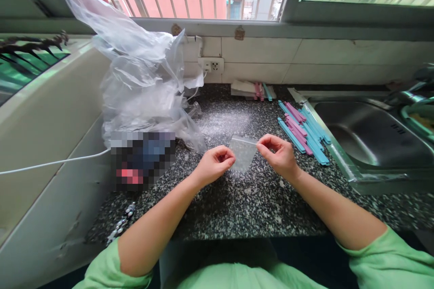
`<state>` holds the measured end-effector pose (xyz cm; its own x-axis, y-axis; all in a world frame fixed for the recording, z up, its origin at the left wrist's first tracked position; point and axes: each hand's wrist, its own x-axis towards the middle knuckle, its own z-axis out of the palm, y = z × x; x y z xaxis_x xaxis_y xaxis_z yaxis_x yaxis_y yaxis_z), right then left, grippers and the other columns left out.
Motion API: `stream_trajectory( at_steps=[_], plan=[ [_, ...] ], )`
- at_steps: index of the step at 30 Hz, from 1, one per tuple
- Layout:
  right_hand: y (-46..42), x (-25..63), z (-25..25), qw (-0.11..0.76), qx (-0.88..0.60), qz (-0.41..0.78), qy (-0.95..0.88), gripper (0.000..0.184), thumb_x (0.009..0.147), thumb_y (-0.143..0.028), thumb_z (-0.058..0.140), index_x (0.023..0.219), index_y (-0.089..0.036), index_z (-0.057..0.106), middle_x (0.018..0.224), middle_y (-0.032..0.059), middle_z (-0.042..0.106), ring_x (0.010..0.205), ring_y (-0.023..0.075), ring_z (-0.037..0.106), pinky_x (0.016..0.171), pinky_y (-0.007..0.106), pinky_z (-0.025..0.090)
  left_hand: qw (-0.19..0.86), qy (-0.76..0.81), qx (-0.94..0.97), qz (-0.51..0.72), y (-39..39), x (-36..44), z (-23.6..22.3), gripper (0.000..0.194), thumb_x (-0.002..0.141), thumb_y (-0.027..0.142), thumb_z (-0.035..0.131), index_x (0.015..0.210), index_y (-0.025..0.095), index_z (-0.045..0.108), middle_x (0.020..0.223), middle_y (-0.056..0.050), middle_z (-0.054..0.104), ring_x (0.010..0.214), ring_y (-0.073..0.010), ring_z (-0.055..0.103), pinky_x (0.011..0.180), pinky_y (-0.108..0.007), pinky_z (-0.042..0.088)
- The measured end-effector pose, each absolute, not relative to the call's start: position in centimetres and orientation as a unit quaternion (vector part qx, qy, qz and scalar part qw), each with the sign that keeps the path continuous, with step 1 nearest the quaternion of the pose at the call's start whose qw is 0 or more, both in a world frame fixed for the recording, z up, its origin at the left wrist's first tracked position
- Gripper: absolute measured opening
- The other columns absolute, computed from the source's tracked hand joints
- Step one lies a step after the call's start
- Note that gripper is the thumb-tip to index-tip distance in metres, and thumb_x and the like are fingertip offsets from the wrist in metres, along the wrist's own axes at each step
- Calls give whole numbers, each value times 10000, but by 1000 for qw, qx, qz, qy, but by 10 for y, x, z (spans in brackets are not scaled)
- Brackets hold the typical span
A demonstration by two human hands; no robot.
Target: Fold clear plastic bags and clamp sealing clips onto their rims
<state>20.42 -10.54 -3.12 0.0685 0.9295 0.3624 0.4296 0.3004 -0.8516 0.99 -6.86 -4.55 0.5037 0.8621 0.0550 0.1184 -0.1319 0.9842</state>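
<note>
A small clear zip bag (243, 152) is stretched between my two hands above the speckled counter. My right hand (278, 155) pinches its upper right corner between thumb and finger. At the bag's left edge, my left hand (217, 162) is closed in a pinch, with its fingertips on the plastic. The bag looks flat, and I cannot make out anything inside it. Several pink and blue bag-sealing clips (301, 128) lie in a loose pile to the right of my right hand.
A large crumpled clear plastic bag (142, 86) stands at the left. In front of it is a blurred-out dark object (145, 160) by a white cable (61, 165). A steel sink (359, 133) is at the right. More clips (261, 91) lie by the wall, below a socket (213, 66).
</note>
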Motion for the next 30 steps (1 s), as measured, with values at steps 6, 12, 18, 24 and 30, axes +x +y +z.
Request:
stream_trajectory(
  at_steps=[6, 12, 18, 24, 30],
  plan=[
    [-106, 203, -31, 483, -529, 245, -654, 144, 769, -283, 565, 677, -175, 549, 622, -4, 540, 562, 104, 489, 547, 243, 424, 540, 358, 691, 320, -70, 10, -43, 139, 670, 264, 593, 611, 145, 555, 565, 27, 467, 558, -90, 411, 540, -220, 341],
    [-106, 202, -31, 489, -520, 246, -656, 138, 772, -270, 556, 670, -177, 542, 620, -9, 516, 567, 106, 476, 547, 245, 411, 554, 366, 678, 314, -70, 10, -43, 157, 678, 280, 581, 617, 145, 528, 558, 35, 452, 541, -84, 396, 526, -216, 328],
    [-106, 203, -31, 492, -518, 238, -658, 143, 776, -259, 545, 659, -178, 528, 615, -14, 501, 566, 101, 467, 539, 238, 405, 547, 369, 681, 317, -70, 10, -43, 168, 688, 288, 579, 629, 139, 530, 561, 34, 460, 546, -80, 403, 533, -213, 333],
    [-106, 203, -31, 484, -512, 249, -665, 130, 776, -263, 548, 681, -174, 539, 628, -9, 519, 574, 100, 479, 548, 235, 413, 539, 358, 699, 303, -70, 9, -43, 154, 700, 274, 556, 635, 138, 524, 578, 32, 456, 565, -82, 401, 553, -218, 340],
    [-106, 203, -32, 483, -512, 239, -669, 138, 777, -254, 547, 663, -176, 536, 613, -12, 511, 567, 102, 474, 547, 241, 405, 533, 352, 715, 285, -70, 9, -42, 150, 702, 275, 539, 630, 144, 519, 590, 25, 466, 576, -92, 409, 561, -228, 346]
  ],
)
